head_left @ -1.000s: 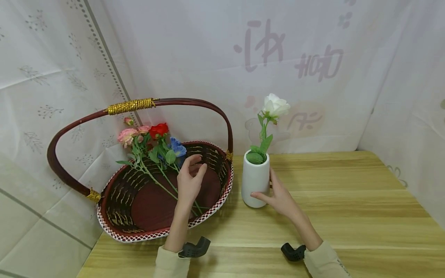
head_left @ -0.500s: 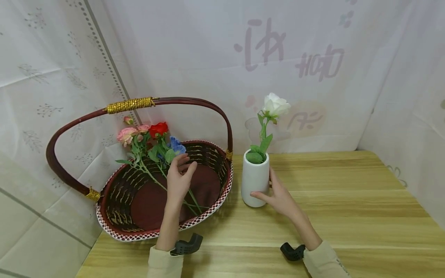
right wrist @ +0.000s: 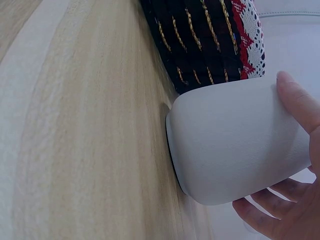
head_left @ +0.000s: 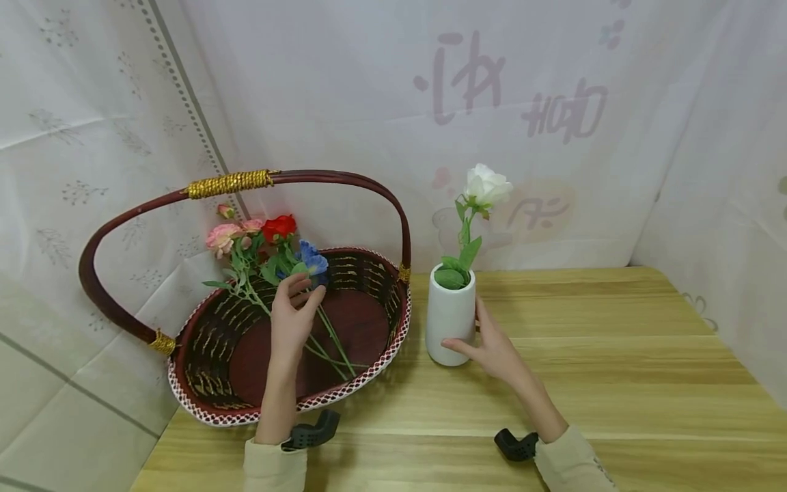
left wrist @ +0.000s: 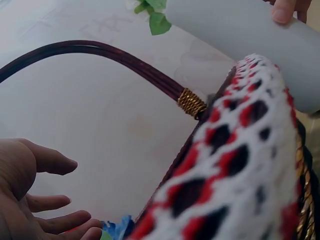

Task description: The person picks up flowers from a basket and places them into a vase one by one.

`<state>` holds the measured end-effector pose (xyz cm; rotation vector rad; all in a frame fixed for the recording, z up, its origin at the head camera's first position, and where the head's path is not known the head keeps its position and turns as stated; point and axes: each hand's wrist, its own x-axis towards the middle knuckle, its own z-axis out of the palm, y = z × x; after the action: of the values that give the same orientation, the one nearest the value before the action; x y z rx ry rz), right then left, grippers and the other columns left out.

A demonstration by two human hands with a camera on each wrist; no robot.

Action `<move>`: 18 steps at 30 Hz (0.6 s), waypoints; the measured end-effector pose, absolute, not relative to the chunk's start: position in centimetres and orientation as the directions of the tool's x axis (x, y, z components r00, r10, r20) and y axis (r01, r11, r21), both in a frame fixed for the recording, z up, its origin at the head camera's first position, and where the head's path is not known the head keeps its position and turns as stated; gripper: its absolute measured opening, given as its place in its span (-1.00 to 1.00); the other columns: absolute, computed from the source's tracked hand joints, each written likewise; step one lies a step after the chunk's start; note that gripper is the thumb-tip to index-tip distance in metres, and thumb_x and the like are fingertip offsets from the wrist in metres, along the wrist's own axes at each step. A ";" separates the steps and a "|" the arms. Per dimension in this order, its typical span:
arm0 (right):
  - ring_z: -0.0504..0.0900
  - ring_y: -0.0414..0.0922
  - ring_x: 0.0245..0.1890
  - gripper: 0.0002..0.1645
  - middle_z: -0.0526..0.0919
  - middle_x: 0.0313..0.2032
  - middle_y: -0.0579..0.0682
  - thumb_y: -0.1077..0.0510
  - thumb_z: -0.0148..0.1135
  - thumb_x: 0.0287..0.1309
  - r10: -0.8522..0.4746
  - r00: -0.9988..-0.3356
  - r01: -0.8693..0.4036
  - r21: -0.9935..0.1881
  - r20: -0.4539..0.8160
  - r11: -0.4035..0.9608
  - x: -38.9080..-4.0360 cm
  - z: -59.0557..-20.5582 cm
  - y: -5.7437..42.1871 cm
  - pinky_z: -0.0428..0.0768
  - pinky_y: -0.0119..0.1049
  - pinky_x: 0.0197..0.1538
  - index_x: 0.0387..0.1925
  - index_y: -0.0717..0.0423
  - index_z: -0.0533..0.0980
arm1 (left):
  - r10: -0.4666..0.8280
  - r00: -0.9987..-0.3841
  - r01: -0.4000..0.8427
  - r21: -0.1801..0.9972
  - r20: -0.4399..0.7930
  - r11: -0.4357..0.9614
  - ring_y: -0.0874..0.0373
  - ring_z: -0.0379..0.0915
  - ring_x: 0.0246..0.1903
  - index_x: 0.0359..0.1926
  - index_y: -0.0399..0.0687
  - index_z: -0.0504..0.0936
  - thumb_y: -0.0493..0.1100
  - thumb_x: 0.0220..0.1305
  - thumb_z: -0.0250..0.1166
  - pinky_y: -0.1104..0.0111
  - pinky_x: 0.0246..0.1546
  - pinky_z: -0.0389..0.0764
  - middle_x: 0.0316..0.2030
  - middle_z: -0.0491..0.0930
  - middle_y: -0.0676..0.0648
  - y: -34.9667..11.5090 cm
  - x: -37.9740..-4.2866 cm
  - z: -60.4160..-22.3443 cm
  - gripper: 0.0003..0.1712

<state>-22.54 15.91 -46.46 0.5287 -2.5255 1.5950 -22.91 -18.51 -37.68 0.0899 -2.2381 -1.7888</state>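
In the head view my left hand (head_left: pixel 292 328) is over the wicker basket (head_left: pixel 402 328), its fingers loosely bent beside the blue flower (head_left: pixel 313 261) and the green stems (head_left: pixel 332 331). The left wrist view shows a gap between that thumb and the fingers, with nothing held. A red flower (head_left: pixel 279 227) and pink flowers (head_left: pixel 224 238) lean on the basket's far side. My right hand (head_left: pixel 494 348) grips the white vase (head_left: pixel 450 321) from the right, thumb in front and fingers behind. A white rose (head_left: pixel 487 184) with green leaves stands in the vase.
The basket's tall brown handle (head_left: pixel 344 177) arches above the flowers. Its lace rim (left wrist: pixel 215 165) rises close to the left wrist camera. Both basket and vase stand on the wooden table (head_left: pixel 590 383), with a pale printed curtain (head_left: pixel 369 82) behind.
My left hand has moved left across the basket, from over the lower stems towards the blue flower's stem. The right hand and the vase have stayed in place.
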 end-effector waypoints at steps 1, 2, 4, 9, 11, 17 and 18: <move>0.26 0.14 0.43 0.35 0.13 0.52 0.15 -0.09 0.51 0.13 -0.237 -0.930 -0.355 -0.852 0.281 0.385 -22.6 -46.5 15.9 0.43 0.17 0.32 0.63 -0.15 -0.25 | -0.223 -0.959 0.119 0.965 0.172 0.234 -0.09 0.35 0.23 0.44 -0.20 0.27 -0.07 0.46 0.25 0.11 0.12 0.46 0.29 0.37 -0.22 -18.7 -22.9 -37.6 -0.34; 0.27 0.13 0.42 0.35 0.13 0.52 0.14 -0.10 0.51 0.13 -0.237 -0.930 -0.356 -0.852 0.282 0.384 -22.6 -46.5 16.0 0.43 0.17 0.32 0.63 -0.16 -0.25 | -0.230 -0.958 0.113 0.965 0.168 0.236 -0.08 0.34 0.23 0.45 -0.19 0.27 -0.06 0.46 0.25 0.11 0.12 0.45 0.29 0.37 -0.22 -18.8 -22.9 -37.6 -0.34; 0.28 0.12 0.42 0.35 0.14 0.52 0.12 -0.12 0.52 0.12 -0.242 -0.928 -0.359 -0.853 0.283 0.379 -22.7 -46.5 15.9 0.44 0.15 0.32 0.63 -0.17 -0.24 | -0.241 -0.958 0.095 0.967 0.154 0.238 -0.09 0.34 0.23 0.45 -0.18 0.26 -0.06 0.47 0.24 0.10 0.12 0.44 0.30 0.36 -0.22 -19.1 -22.9 -37.6 -0.33; 0.28 0.11 0.42 0.34 0.13 0.52 0.12 -0.11 0.51 0.13 -0.241 -0.930 -0.354 -0.854 0.278 0.381 -22.6 -46.4 16.0 0.44 0.14 0.32 0.63 -0.16 -0.23 | -0.238 -0.967 0.026 0.967 0.089 0.255 -0.11 0.33 0.24 0.48 -0.20 0.21 -0.07 0.48 0.21 0.17 0.04 0.47 0.34 0.31 -0.26 -19.2 -22.8 -37.8 -0.31; 0.28 0.12 0.42 0.33 0.14 0.52 0.14 -0.09 0.51 0.14 -0.238 -0.931 -0.353 -0.853 0.278 0.385 -22.6 -46.4 15.9 0.43 0.15 0.32 0.63 -0.14 -0.22 | -0.241 -0.968 0.005 0.965 0.071 0.263 -0.11 0.33 0.24 0.49 -0.20 0.19 -0.08 0.49 0.20 0.18 0.00 0.48 0.35 0.30 -0.28 -19.2 -22.7 -37.9 -0.31; 0.26 0.14 0.43 0.31 0.14 0.51 0.15 -0.05 0.51 0.15 -0.238 -0.931 -0.351 -0.860 0.278 0.370 -22.5 -46.4 15.9 0.41 0.18 0.33 0.62 -0.12 -0.21 | -0.259 -0.965 -0.035 0.967 0.033 0.254 -0.18 0.28 0.27 0.51 -0.24 0.12 -0.12 0.49 0.18 0.07 0.07 0.46 0.35 0.25 -0.34 -19.1 -22.8 -38.3 -0.28; 0.26 0.14 0.43 0.30 0.14 0.51 0.16 -0.05 0.51 0.15 -0.236 -0.931 -0.351 -0.860 0.278 0.371 -22.5 -46.4 15.9 0.41 0.18 0.33 0.62 -0.11 -0.20 | -0.257 -0.966 -0.042 0.967 0.025 0.250 -0.20 0.26 0.28 0.51 -0.25 0.09 -0.13 0.49 0.17 0.05 0.10 0.45 0.36 0.23 -0.35 -19.0 -22.8 -38.3 -0.27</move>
<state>-22.53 15.87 -46.39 0.5393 -2.5098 1.6165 -22.83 -19.02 -38.31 0.2827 -2.3373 -1.7996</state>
